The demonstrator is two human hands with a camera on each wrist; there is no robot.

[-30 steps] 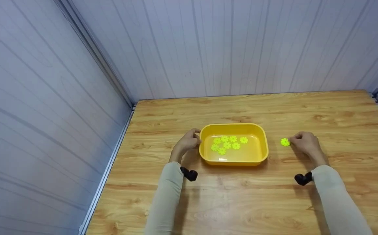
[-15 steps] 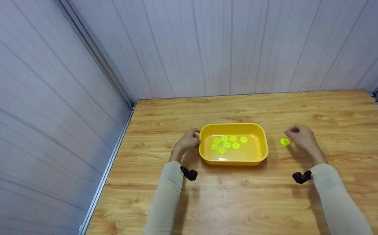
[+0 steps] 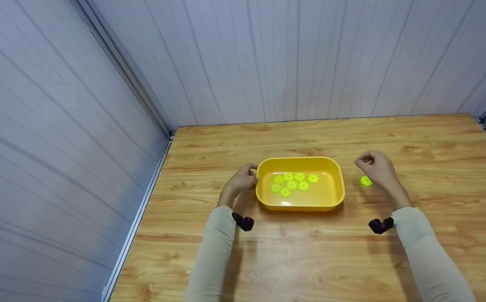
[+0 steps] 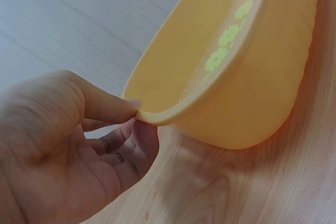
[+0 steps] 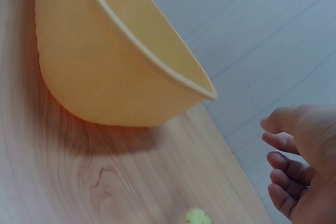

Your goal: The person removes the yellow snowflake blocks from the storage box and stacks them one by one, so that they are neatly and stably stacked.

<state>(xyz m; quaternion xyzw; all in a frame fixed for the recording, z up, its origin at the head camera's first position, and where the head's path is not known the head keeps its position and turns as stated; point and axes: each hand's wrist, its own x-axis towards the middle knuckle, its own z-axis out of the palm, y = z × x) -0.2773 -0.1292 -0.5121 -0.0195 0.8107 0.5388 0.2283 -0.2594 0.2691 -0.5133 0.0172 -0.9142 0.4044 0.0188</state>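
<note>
A yellow plastic basin [image 3: 301, 208] sits on the wooden table, with several neon yellow-green flower-shaped pieces [image 3: 292, 185] lying flat on its floor. My left hand [image 3: 240, 181] pinches the basin's left rim between thumb and fingers, seen closely in the left wrist view. One more flower piece [image 3: 365, 180] lies on the table to the right of the basin, partly covered by my right hand [image 3: 380, 168] in the head view. That hand hovers between this piece and the basin, its fingers loosely bent with nothing in them, as the right wrist view [image 5: 310, 156] confirms.
The wood-grain table [image 3: 310, 260] ends at a pale panelled wall [image 3: 285, 58] behind it. Another panelled wall [image 3: 58, 151] runs along the left. A black wrist mount [image 3: 244, 222] shows on each sleeve.
My right hand has let go of the flower piece beside the basin and moved up and left. The piece stays on the table. My left hand keeps its grip on the rim.
</note>
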